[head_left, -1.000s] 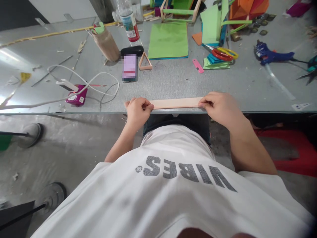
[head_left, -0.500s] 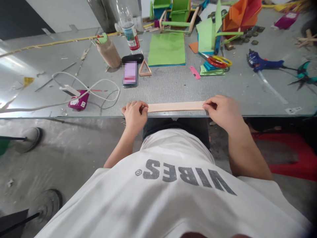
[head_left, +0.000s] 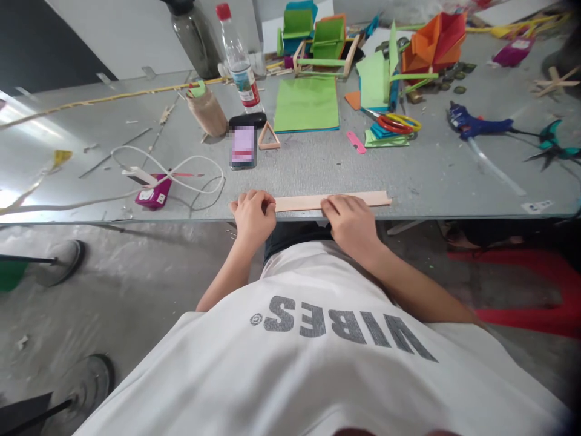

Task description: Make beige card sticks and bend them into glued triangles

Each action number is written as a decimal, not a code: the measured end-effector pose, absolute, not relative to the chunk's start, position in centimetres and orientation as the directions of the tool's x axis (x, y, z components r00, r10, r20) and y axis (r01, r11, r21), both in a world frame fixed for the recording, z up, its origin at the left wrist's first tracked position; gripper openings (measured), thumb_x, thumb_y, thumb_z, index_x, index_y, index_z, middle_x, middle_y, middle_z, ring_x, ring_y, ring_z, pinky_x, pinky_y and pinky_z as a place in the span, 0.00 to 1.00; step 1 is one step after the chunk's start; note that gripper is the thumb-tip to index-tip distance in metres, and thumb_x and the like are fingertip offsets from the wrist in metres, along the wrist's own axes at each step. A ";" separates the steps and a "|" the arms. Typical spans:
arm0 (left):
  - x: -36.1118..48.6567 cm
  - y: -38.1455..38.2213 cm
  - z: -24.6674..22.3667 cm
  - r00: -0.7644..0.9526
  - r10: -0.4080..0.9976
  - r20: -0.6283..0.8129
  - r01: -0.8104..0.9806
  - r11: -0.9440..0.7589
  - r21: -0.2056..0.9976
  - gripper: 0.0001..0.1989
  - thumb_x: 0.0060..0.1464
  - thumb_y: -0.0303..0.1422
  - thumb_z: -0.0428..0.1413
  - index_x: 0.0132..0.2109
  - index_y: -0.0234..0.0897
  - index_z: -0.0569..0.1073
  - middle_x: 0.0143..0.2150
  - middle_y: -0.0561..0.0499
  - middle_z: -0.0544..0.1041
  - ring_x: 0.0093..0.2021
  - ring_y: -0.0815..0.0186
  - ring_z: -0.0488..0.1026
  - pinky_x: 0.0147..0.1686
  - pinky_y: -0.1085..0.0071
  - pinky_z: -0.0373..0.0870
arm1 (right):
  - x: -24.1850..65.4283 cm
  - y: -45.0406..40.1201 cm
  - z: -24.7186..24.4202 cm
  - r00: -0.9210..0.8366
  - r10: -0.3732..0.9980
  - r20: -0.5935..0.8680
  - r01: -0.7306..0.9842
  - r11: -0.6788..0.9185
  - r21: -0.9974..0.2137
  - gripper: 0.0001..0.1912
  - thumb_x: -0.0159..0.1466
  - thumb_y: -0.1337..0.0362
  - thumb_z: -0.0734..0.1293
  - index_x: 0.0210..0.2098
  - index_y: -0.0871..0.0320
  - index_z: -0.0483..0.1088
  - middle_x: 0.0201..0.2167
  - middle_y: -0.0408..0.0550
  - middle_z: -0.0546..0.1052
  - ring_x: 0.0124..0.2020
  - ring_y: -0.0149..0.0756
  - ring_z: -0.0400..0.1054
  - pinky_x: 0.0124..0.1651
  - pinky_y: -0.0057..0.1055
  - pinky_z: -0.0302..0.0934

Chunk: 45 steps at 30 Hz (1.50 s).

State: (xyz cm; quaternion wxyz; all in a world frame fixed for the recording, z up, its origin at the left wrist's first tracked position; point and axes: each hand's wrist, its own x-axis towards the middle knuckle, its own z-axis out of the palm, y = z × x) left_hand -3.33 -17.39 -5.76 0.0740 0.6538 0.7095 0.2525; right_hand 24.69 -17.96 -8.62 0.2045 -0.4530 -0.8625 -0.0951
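Left hand (head_left: pixel 254 217) is pinching one end of a pale strip (head_left: pixel 297 203) while the right hand (head_left: pixel 353 221) is resting half-curled farther along, grip unclear.

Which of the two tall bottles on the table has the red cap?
The clear plastic bottle with the printed label, nearer the left hand; the smoky-grey bottle, farther back and left, has a dark lid instead.

upside-down grey lettering (head_left: pixel 341 323) "vibes" across the white t-shirt (head_left: pixel 299 375)
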 end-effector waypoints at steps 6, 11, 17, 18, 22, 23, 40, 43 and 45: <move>-3.1 -17.3 -6.6 -0.156 0.937 0.311 0.897 0.003 0.441 0.07 0.67 0.27 0.63 0.46 0.46 0.81 0.51 0.42 0.87 0.61 0.41 0.78 0.64 0.40 0.67 | 20.5 -18.2 -10.4 -0.651 0.637 0.413 0.677 0.733 -0.065 0.32 0.88 0.61 0.62 0.82 0.76 0.74 0.82 0.75 0.75 0.86 0.65 0.70 0.86 0.62 0.65; -1.4 -19.1 -9.2 0.064 0.892 0.448 0.897 -0.248 0.366 0.14 0.78 0.31 0.55 0.56 0.45 0.87 0.61 0.38 0.90 0.66 0.44 0.84 0.71 0.40 0.72 | 20.4 -17.7 -10.6 -0.660 0.646 0.384 0.666 0.739 -0.098 0.33 0.89 0.56 0.62 0.82 0.75 0.74 0.83 0.74 0.74 0.86 0.64 0.70 0.87 0.62 0.66; 0.1 -20.9 -13.6 0.219 0.808 0.547 0.842 -0.440 0.311 0.30 0.80 0.41 0.53 0.79 0.33 0.79 0.79 0.29 0.82 0.83 0.41 0.78 0.85 0.40 0.70 | 20.5 -17.9 -10.0 -0.655 0.669 0.352 0.676 0.727 -0.122 0.33 0.85 0.65 0.61 0.84 0.73 0.72 0.85 0.68 0.72 0.88 0.59 0.68 0.90 0.57 0.63; 0.0 -20.9 -13.8 0.218 0.814 0.538 0.844 -0.434 0.316 0.30 0.80 0.42 0.54 0.79 0.33 0.79 0.80 0.29 0.82 0.83 0.41 0.78 0.85 0.39 0.70 | 20.8 -18.0 -9.9 -0.649 0.676 0.349 0.681 0.721 -0.130 0.33 0.85 0.64 0.61 0.84 0.73 0.72 0.85 0.67 0.72 0.88 0.59 0.68 0.91 0.58 0.62; -0.5 -20.6 -13.3 0.226 0.836 0.500 0.838 -0.428 0.337 0.29 0.81 0.43 0.55 0.77 0.33 0.80 0.79 0.28 0.82 0.84 0.40 0.78 0.86 0.39 0.71 | 23.8 -18.7 -9.7 -0.584 0.734 0.346 0.741 0.657 -0.142 0.33 0.87 0.56 0.64 0.83 0.70 0.75 0.84 0.66 0.74 0.87 0.61 0.70 0.90 0.58 0.64; -0.6 -20.6 -13.1 0.225 0.843 0.489 0.836 -0.424 0.347 0.28 0.81 0.42 0.54 0.77 0.34 0.81 0.79 0.28 0.82 0.84 0.40 0.78 0.86 0.38 0.71 | 25.0 -18.9 -9.7 -0.561 0.750 0.350 0.762 0.633 -0.135 0.33 0.88 0.54 0.64 0.82 0.70 0.76 0.83 0.67 0.74 0.86 0.61 0.71 0.89 0.57 0.64; -0.9 -20.7 -11.1 0.190 0.858 0.477 0.838 -0.395 0.376 0.20 0.84 0.36 0.52 0.66 0.42 0.88 0.66 0.32 0.89 0.71 0.45 0.86 0.75 0.44 0.81 | 33.8 -20.6 -9.2 -0.321 0.797 0.512 0.898 0.427 -0.102 0.20 0.84 0.61 0.65 0.61 0.56 0.90 0.58 0.64 0.89 0.57 0.59 0.81 0.59 0.56 0.74; -1.2 -20.6 -10.7 0.160 0.858 0.489 0.856 -0.367 0.365 0.19 0.84 0.37 0.54 0.59 0.44 0.91 0.58 0.35 0.90 0.60 0.47 0.88 0.63 0.49 0.84 | 34.4 -20.2 -9.0 -0.290 0.793 0.536 0.913 0.398 -0.095 0.18 0.84 0.60 0.67 0.49 0.52 0.91 0.45 0.58 0.87 0.48 0.55 0.77 0.52 0.53 0.68; -1.4 -20.4 -10.4 0.142 0.861 0.489 0.861 -0.351 0.368 0.19 0.84 0.39 0.55 0.52 0.45 0.91 0.52 0.37 0.90 0.52 0.50 0.87 0.54 0.52 0.83 | 34.7 -19.9 -8.5 -0.294 0.812 0.504 0.910 0.399 -0.113 0.19 0.84 0.59 0.67 0.43 0.52 0.90 0.42 0.56 0.86 0.46 0.52 0.75 0.51 0.51 0.65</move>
